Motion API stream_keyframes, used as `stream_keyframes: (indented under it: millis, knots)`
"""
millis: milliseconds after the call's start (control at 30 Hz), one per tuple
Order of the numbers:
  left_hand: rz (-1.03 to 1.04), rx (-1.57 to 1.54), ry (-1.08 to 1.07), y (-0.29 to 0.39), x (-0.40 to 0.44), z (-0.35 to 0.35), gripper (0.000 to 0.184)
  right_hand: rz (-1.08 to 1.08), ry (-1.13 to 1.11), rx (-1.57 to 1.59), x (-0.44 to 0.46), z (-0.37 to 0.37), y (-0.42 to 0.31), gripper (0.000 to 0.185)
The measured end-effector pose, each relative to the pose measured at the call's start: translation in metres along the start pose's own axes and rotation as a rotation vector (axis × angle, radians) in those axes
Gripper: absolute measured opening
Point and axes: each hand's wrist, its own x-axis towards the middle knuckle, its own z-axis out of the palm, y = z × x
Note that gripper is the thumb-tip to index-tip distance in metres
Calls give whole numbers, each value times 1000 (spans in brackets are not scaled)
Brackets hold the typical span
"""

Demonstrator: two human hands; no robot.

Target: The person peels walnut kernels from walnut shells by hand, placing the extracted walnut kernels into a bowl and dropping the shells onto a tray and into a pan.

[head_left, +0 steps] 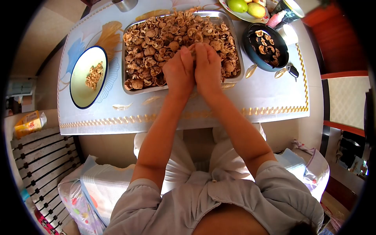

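Observation:
My left hand and my right hand meet over the near part of a metal tray. Both are closed, with thumbs and fingertips pressed together around a walnut that is mostly hidden by the fingers. Walnut shells, with some rounder walnuts among them, fill the tray. To the left stands a pale enamel bowl with blue rim, holding a small pile of walnut kernels. On the right, a dark round pan contains several curved shell pieces.
A plate of fruit, a pink bottle, a dark canister and a white cup stand at the far right of the table. Beside the pan lies a small black object. A metal cup is at the far left.

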Motion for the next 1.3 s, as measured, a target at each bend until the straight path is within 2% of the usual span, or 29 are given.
stream_keyframes:
  millis: [167,233,267,367,400,500,600,767,867,900,1000,1067,1100,1200,1300]
  knots:
    - [36,17,-5,0,0,1,36,111,31,111,2,2,4,27]
    - [14,11,-20,4,1,0,37,89,36,55,3,0,5,26]
    - [-13,11,-34,4,3,-2,38,76,33,31,4,1,4,26]
    - [-175,-107,-139,12,9,-10,39,-212,-16,-189,1,-5,-10,26]
    - [-248,-163,-189,14,8,-13,40,-206,-31,-185,2,-6,-13,26]
    - [-257,-151,-176,16,9,-14,40,-182,-55,-147,3,-5,-13,26]
    - [-124,-4,-79,2,3,-2,40,-134,-38,-76,5,-3,-4,26]
    - [-48,-28,-19,1,1,2,39,86,12,76,1,2,-3,27]
    - [17,-34,21,3,-2,2,38,-4,103,92,8,3,10,28]
    - [37,-37,33,4,-4,4,38,104,67,132,9,-1,2,27]
    - [-80,-190,22,11,4,-1,40,389,-9,289,6,-1,-21,25]
    - [-463,-396,-111,8,8,-4,41,486,-8,394,11,-2,-21,23]
    - [-658,-494,-180,6,10,-8,41,497,-63,413,12,-5,-20,20]
    - [-908,-908,-369,-2,20,-25,39,492,-185,431,18,-14,-17,17]
    - [-936,-1029,-271,-4,21,-21,33,438,-203,354,22,-19,-21,20]
